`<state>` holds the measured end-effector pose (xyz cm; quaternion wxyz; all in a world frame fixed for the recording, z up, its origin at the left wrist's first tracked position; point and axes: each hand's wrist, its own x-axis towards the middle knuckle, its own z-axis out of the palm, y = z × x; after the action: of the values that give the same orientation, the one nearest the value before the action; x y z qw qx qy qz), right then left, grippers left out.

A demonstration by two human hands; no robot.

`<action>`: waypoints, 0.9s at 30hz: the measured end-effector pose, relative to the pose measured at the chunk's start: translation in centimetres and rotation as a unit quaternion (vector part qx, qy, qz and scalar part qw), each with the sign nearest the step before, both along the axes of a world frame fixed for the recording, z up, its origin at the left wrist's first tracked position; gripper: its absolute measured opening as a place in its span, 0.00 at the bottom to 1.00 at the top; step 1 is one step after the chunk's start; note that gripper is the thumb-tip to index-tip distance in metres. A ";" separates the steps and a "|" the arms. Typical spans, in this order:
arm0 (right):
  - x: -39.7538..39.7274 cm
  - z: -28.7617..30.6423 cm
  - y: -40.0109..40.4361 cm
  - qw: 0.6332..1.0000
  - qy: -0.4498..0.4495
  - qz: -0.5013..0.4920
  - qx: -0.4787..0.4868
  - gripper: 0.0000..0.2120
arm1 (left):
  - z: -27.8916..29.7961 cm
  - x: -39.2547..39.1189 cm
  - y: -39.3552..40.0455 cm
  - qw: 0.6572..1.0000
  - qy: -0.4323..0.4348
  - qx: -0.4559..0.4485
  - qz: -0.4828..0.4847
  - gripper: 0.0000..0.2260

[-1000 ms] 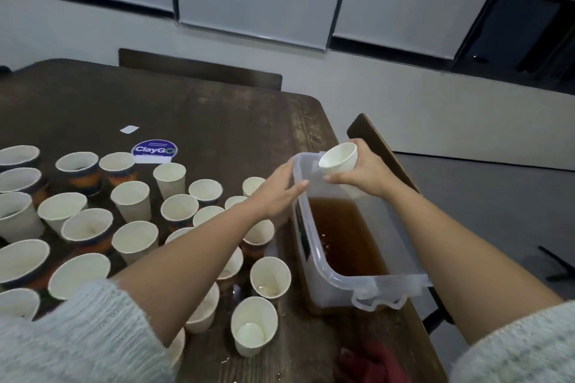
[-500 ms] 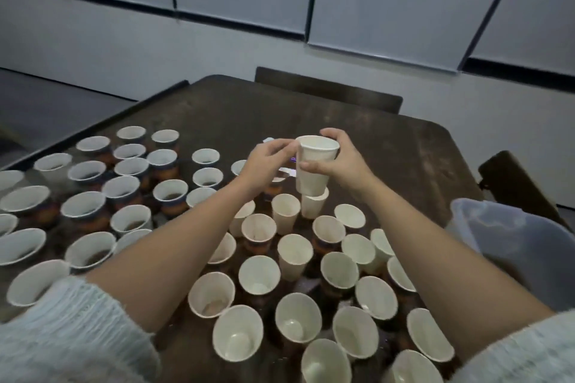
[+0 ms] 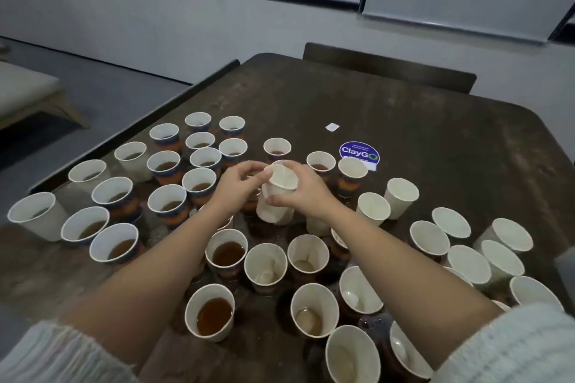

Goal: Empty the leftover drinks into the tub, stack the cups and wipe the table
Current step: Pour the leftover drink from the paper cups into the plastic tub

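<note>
Dark wooden table (image 3: 420, 134) under dim light, pale wall panels behind, crowded with paper cups. Right hand (image 3: 306, 193) curls around a white cup stack (image 3: 275, 199), thumb at the front, fingers wrapped on the far side; the stack tilts toward the camera, open mouth showing. Left hand (image 3: 238, 185) meets it from the left, fingertips pinching the top cup's rim. Stack is held just above the table's middle, among standing cups. Just below the hands, a cup of brown drink (image 3: 226, 253); another full one (image 3: 211, 314) nearer the camera. Left cluster mostly holds brown liquid; cups to the right look empty. Round blue ClayGo sticker (image 3: 359, 152) lies beyond the right hand, a small white square tag (image 3: 332, 126) farther back. Chair back (image 3: 389, 67) at the far edge. Tub not in view.
</note>
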<state>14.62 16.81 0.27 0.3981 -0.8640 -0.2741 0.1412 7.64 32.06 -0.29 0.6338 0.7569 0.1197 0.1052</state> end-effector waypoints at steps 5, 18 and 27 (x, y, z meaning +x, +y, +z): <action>-0.8 -2.9 2.1 0.996 0.007 0.036 -0.075 0.42 | -2.1 0.3 2.1 0.993 0.081 0.089 0.012 0.05; 0.6 -4.1 1.7 0.991 -0.071 -0.108 -0.028 0.31 | -4.0 1.4 2.1 0.885 0.225 0.406 -0.047 0.05; 2.1 -5.3 3.7 0.971 -0.031 -0.101 -0.216 0.43 | -4.8 1.0 2.7 0.848 0.174 0.499 -0.038 0.08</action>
<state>16.71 20.46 -5.07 0.2061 -0.9566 -0.1605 0.1293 8.60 34.73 -5.07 0.1434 0.9809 0.1311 -0.0071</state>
